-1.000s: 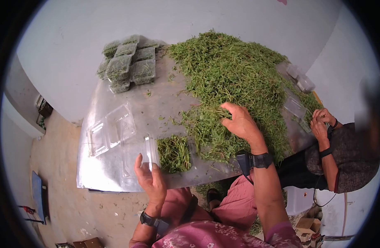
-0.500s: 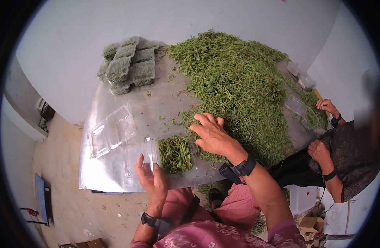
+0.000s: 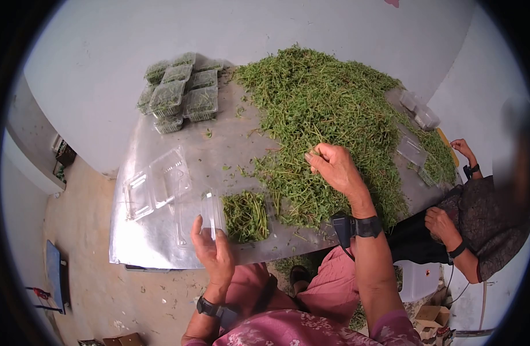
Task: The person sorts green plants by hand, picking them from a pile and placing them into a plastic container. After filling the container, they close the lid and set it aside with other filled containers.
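left hand (image 3: 214,254) grip closed on the lid of the open clamshell (image 3: 212,209) at the tabletop (image 3: 155,242) near edge, herb-filled tray just right of it; right hand (image 3: 334,167) grip pinched on the herb pile (image 3: 328,98), up-right of the tray, so left is nearer.

Metal table (image 3: 155,245) against a pale wall (image 3: 334,23), dusty concrete floor (image 3: 86,230).
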Demonstrator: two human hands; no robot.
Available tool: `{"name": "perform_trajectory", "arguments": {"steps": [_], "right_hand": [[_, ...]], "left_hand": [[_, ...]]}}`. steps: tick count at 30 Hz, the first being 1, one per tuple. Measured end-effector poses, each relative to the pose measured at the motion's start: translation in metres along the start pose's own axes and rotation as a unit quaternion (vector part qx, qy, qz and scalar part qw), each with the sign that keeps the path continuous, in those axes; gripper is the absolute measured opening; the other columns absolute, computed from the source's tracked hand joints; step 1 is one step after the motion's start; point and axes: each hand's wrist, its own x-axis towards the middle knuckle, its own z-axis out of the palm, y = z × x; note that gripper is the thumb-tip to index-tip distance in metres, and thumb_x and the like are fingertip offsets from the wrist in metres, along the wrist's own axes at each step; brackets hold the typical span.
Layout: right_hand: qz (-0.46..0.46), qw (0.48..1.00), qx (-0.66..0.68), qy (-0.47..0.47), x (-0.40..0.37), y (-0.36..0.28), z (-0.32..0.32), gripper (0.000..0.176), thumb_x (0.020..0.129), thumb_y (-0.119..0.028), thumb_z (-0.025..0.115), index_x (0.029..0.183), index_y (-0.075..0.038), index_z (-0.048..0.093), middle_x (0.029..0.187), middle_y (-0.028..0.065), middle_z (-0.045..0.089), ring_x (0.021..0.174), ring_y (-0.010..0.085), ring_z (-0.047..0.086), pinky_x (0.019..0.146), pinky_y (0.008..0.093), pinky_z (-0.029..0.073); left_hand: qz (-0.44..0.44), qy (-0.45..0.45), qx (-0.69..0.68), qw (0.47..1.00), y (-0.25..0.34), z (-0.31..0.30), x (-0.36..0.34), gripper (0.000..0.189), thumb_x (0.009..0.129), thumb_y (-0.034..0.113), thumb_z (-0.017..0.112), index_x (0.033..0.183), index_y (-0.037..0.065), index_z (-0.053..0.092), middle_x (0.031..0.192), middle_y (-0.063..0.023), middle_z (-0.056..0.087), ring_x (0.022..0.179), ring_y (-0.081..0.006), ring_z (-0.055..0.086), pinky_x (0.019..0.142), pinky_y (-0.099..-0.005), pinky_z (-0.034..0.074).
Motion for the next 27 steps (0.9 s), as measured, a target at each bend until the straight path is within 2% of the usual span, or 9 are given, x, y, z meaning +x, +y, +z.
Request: {"name": "perform_trajectory", "arguments": {"steps": [4,7,8,12,15,16,19,23,27], "right_hand": [[0.034,0.998,-0.016,-0.049,-0.004,0.000,0.000,0.026,0.089,-0.024,0.066,0.084,0.001,0.061,0.069,0.0091,0.061,0.063,0.0160,0.057,0.057,0.0346,0.044],[-0.054,0.992,-0.110,-0.028,-0.005,0.004,0.009,0.030,0.087,-0.025,0.069,0.100,0.000,0.062,0.086,0.0098,0.064,0.082,0.0228,0.064,0.073,0.0369,0.050],[-0.017,0.984,-0.176,-0.023,-0.008,0.004,0.012,0.039,0.081,-0.028,0.073,0.108,-0.002,0.061,0.111,0.0145,0.060,0.107,0.0289,0.058,0.088,0.0420,0.046],[0.031,0.973,-0.217,-0.067,-0.016,-0.008,0.037,0.041,0.083,-0.022,0.071,0.118,-0.007,0.058,0.138,0.0124,0.040,0.129,0.0375,0.037,0.104,0.0494,0.034],[-0.002,0.962,-0.252,-0.109,-0.010,0.007,0.046,0.029,0.081,-0.011,0.070,0.108,-0.007,0.062,0.130,0.0130,0.050,0.124,0.0322,0.046,0.099,0.0411,0.041],[-0.062,0.967,-0.231,-0.092,-0.002,0.012,0.042,0.024,0.079,0.001,0.067,0.102,-0.005,0.062,0.113,0.0137,0.060,0.112,0.0325,0.056,0.091,0.0388,0.046],[-0.054,0.993,-0.095,0.038,0.002,0.003,0.025,0.021,0.078,0.005,0.064,0.098,-0.003,0.062,0.097,0.0133,0.065,0.096,0.0327,0.063,0.081,0.0375,0.050],[-0.176,0.971,-0.066,0.148,-0.003,-0.014,0.007,0.024,0.078,0.009,0.061,0.100,-0.001,0.060,0.094,0.0144,0.065,0.085,0.0327,0.064,0.069,0.0391,0.050],[-0.121,0.991,-0.054,0.024,-0.008,-0.015,0.001,0.024,0.079,0.008,0.063,0.101,-0.002,0.062,0.097,0.0142,0.066,0.087,0.0327,0.065,0.071,0.0383,0.051]], "left_hand": [[0.008,0.007,0.023,1.000,-0.003,0.000,0.000,0.050,0.097,0.004,0.049,0.142,-0.004,0.027,0.112,-0.0145,0.054,0.093,-0.0145,0.053,0.080,-0.0255,0.045],[-0.002,0.005,0.014,1.000,0.003,0.002,0.000,0.051,0.097,0.003,0.049,0.142,-0.003,0.027,0.110,-0.0138,0.054,0.092,-0.0145,0.053,0.080,-0.0257,0.045],[0.001,0.004,0.012,1.000,0.002,0.003,0.000,0.051,0.097,0.003,0.049,0.142,-0.003,0.027,0.110,-0.0136,0.054,0.092,-0.0142,0.053,0.079,-0.0254,0.045],[0.003,-0.001,0.015,1.000,0.002,0.002,0.000,0.051,0.096,0.002,0.049,0.142,-0.003,0.027,0.109,-0.0131,0.054,0.089,-0.0129,0.052,0.076,-0.0242,0.044],[0.006,-0.002,0.010,1.000,0.002,0.003,0.000,0.050,0.096,0.001,0.048,0.142,-0.003,0.027,0.108,-0.0128,0.054,0.087,-0.0117,0.052,0.074,-0.0232,0.044],[0.007,-0.002,0.006,1.000,0.002,0.003,0.000,0.050,0.096,0.001,0.048,0.142,-0.003,0.027,0.108,-0.0127,0.054,0.087,-0.0114,0.051,0.074,-0.0229,0.044],[0.006,0.003,0.000,1.000,0.002,0.003,0.000,0.050,0.096,0.001,0.048,0.141,-0.003,0.027,0.105,-0.0118,0.055,0.085,-0.0114,0.051,0.073,-0.0230,0.043],[0.007,-0.003,0.007,1.000,0.002,0.002,0.000,0.051,0.095,0.001,0.049,0.142,-0.003,0.028,0.102,-0.0105,0.056,0.084,-0.0113,0.052,0.073,-0.0233,0.043],[0.010,-0.002,0.010,1.000,0.000,0.002,0.000,0.051,0.095,0.001,0.049,0.142,-0.003,0.028,0.098,-0.0084,0.055,0.082,-0.0107,0.051,0.071,-0.0230,0.043]]}}
